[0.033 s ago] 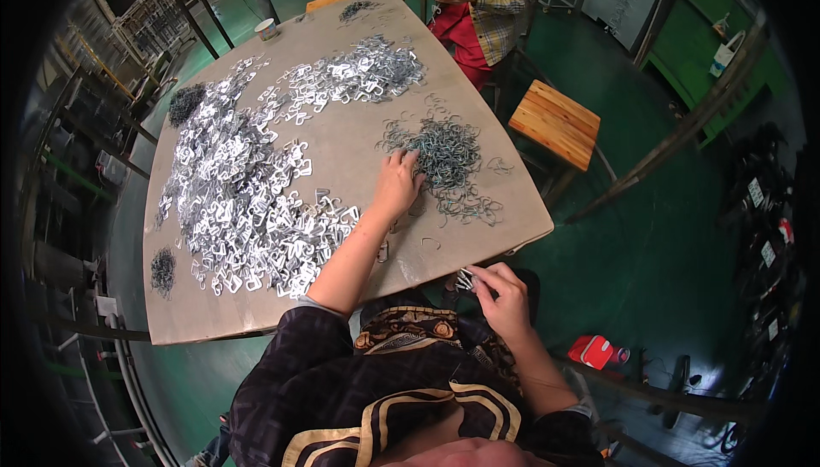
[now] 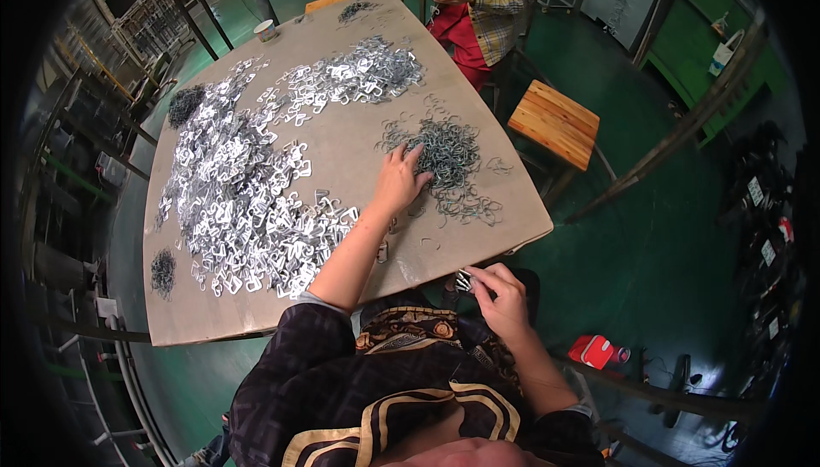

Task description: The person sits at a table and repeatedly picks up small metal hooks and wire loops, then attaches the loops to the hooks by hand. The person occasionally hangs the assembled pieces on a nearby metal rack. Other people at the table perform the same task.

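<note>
Nearest me, the wearer's dark patterned garment (image 2: 295, 352) hides most of the lap. Just off the near edge of the table (image 2: 342, 149), the right hand (image 2: 506, 303) pinches silvery metal pieces (image 2: 464, 280) between thumb and forefinger; I cannot count them, and its other fingers curl partly out of my sight. The left hand (image 2: 398, 183), thumb and fingers spread apart, rests at the left side of a tangled heap of thin, curved wire rings (image 2: 449, 156), its fingertips hard to make out against them. The left forearm (image 2: 360, 249) blocks the edge of a heap of flat, glossy, pale hooks (image 2: 243, 219). Beyond the table's right side stands a smooth wooden stool (image 2: 555, 124). Farther off I see another pale heap (image 2: 354, 74), a paper cup (image 2: 266, 31) and a co-worker (image 2: 483, 6), cut off at the top
</note>
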`<state>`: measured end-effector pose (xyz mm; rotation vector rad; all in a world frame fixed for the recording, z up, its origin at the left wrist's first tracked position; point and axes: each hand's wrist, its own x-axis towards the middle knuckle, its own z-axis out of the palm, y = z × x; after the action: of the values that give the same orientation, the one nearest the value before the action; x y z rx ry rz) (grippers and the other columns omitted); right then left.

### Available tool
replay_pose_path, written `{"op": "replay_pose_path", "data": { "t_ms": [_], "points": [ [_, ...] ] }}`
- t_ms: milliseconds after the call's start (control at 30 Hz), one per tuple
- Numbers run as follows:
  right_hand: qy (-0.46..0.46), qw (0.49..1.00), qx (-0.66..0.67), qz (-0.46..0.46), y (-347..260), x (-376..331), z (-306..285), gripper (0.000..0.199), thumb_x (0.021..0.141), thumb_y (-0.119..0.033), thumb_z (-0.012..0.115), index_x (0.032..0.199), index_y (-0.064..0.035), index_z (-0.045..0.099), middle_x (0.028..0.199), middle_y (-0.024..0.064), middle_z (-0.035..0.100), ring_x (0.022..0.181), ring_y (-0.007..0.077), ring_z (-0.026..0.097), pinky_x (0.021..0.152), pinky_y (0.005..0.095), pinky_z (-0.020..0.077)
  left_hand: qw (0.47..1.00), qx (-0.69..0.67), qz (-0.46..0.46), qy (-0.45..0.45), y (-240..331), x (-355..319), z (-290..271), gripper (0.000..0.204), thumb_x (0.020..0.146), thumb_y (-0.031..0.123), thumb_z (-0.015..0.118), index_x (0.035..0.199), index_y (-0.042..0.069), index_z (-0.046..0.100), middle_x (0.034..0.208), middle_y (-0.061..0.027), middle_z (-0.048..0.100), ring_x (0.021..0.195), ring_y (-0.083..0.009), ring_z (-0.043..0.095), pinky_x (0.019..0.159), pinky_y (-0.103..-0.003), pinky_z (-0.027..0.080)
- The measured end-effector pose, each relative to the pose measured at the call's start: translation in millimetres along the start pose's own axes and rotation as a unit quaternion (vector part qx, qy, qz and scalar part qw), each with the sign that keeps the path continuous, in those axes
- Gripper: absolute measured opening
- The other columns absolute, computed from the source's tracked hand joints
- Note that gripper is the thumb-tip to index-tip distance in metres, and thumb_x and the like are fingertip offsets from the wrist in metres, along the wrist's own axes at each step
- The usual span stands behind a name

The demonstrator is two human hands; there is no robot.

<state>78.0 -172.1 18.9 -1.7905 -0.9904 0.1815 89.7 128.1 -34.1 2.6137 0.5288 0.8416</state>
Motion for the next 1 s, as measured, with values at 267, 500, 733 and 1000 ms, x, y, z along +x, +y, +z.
{"op": "replay_pose_path", "data": {
  "t_ms": [267,500,733,1000],
  "points": [
    [-0.003,1.000,0.003,-0.010,-2,-5,-1,0.024,0.083,0.003,0.065,0.104,-0.0042,0.071,0.082,0.0103,0.062,0.070,0.0272,0.064,0.063,0.0349,0.0512,0.980,-0.071,-0.022,-0.187,43,24,4,0.024,0.076,0.010,0.072,0.098,0.009,0.063,0.102,-0.0175,0.057,0.096,-0.0389,0.060,0.083,-0.046,0.050],
    [-0.001,1.000,0.001,-0.007,-2,-11,-6,0.024,0.082,0.004,0.066,0.104,-0.0037,0.071,0.082,0.0107,0.061,0.070,0.0276,0.064,0.062,0.0355,0.0509,0.947,-0.259,-0.078,-0.176,47,42,-18,0.032,0.078,0.008,0.070,0.110,0.009,0.067,0.114,-0.0136,0.064,0.103,-0.0355,0.062,0.087,-0.043,0.050],
    [-0.006,1.000,0.006,-0.022,-3,-12,-2,0.023,0.083,0.003,0.067,0.104,-0.0034,0.071,0.083,0.0106,0.062,0.070,0.0278,0.065,0.062,0.0360,0.0512,0.984,0.132,0.004,-0.117,-59,19,16,0.029,0.084,0.005,0.055,0.110,0.003,0.068,0.112,-0.0189,0.064,0.104,-0.0358,0.058,0.092,-0.040,0.047],
    [-0.016,1.000,0.003,-0.023,6,-8,4,0.025,0.082,0.003,0.066,0.105,-0.0037,0.070,0.084,0.0108,0.061,0.071,0.0275,0.064,0.064,0.0366,0.0516,0.966,-0.027,0.104,-0.235,28,-56,-30,0.029,0.074,-0.003,0.062,0.101,0.001,0.071,0.097,-0.0173,0.066,0.091,-0.0347,0.064,0.083,-0.039,0.053]
  ]
}}
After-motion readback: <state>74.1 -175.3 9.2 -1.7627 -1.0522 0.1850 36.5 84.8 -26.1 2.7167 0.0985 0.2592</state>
